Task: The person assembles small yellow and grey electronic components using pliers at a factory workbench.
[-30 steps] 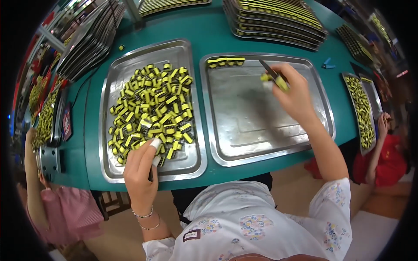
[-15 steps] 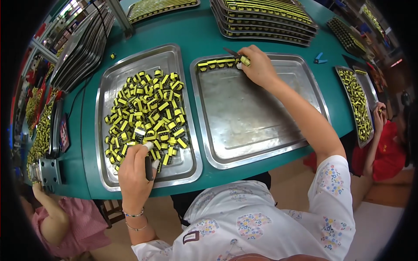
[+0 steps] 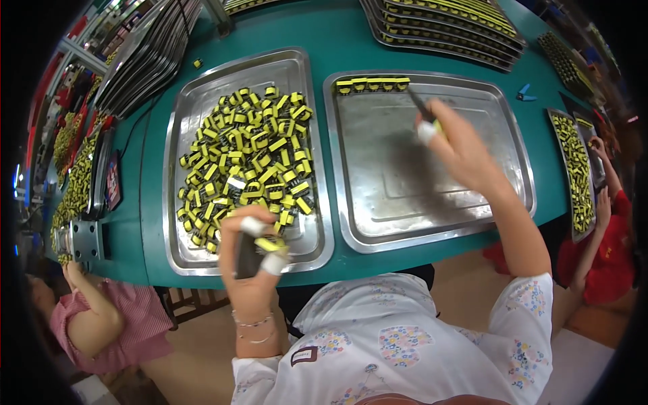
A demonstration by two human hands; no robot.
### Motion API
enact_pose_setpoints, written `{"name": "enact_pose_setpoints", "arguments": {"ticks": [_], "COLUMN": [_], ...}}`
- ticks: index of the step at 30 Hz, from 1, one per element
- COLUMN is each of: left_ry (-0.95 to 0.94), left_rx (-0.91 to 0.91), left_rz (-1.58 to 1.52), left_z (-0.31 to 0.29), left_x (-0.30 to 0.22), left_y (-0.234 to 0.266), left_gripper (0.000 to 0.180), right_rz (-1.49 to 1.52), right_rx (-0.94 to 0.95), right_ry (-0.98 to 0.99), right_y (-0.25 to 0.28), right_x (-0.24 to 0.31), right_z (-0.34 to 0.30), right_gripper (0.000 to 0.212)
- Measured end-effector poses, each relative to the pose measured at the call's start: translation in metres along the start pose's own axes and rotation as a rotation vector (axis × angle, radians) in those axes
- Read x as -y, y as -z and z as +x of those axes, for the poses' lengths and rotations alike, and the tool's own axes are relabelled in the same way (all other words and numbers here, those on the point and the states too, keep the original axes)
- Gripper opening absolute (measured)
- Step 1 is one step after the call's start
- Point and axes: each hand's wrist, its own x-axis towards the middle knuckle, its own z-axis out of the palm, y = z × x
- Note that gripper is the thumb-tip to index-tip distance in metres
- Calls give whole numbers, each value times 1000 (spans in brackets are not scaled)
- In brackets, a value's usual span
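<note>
Over the near edge of the left tray (image 3: pixel 177 145), my left hand (image 3: pixel 248 270) pinches a small yellow-and-black wound coil part (image 3: pixel 271 244) between white-covered fingertips. A dark flat thing (image 3: pixel 248 256) shows in that palm; its kind is unclear. Loose coil parts (image 3: pixel 250 152) lie heaped in the tray, on their sides and at odd angles. Above the right tray (image 3: pixel 378 162), my right hand (image 3: pixel 462 145) is closed round a thin, dark, pointed tool (image 3: pixel 420 104), blurred by motion. Something yellow shows by its fingers. Several coil parts (image 3: pixel 373 84) stand in a row along the far left rim.
Stacked trays of lined-up parts (image 3: pixel 445 34) stand at the back. Empty trays (image 3: pixel 145 61) lean at the far left. Blue cutters (image 3: pixel 525 93) and a stray coil part (image 3: pixel 198 63) lie on the green table (image 3: pixel 290 32). Co-workers sit on both sides.
My right hand has drawn back from the row toward the tray's middle, and the row's right end now shows. My left hand has risen off the heap with a coil part. The view has shifted.
</note>
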Motion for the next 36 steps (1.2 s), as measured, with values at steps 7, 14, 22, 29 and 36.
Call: {"name": "enact_pose_setpoints", "arguments": {"ticks": [7,14,22,29,36], "left_ry": [332,388,369,364,345], "left_rx": [209,132,106,148,236], "left_rz": [-422,-445,-370,-356,-325], "left_z": [-3,-5,-8,-9,-12], "left_x": [7,3,7,10,11], "left_y": [-49,-56,-56,-54,-50], "left_gripper": [44,44,42,40,38], "right_rz": [96,32,-18,-29,-152], "right_rx": [165,24,-1,-5,-17], "right_ry": [264,252,257,341,471], "right_y": [-29,-45,-46,-46,-46], "right_x": [45,46,47,43,36], "right_z": [-64,-78,-76,-69,-68], "right_gripper": [29,34,38,38,39]}}
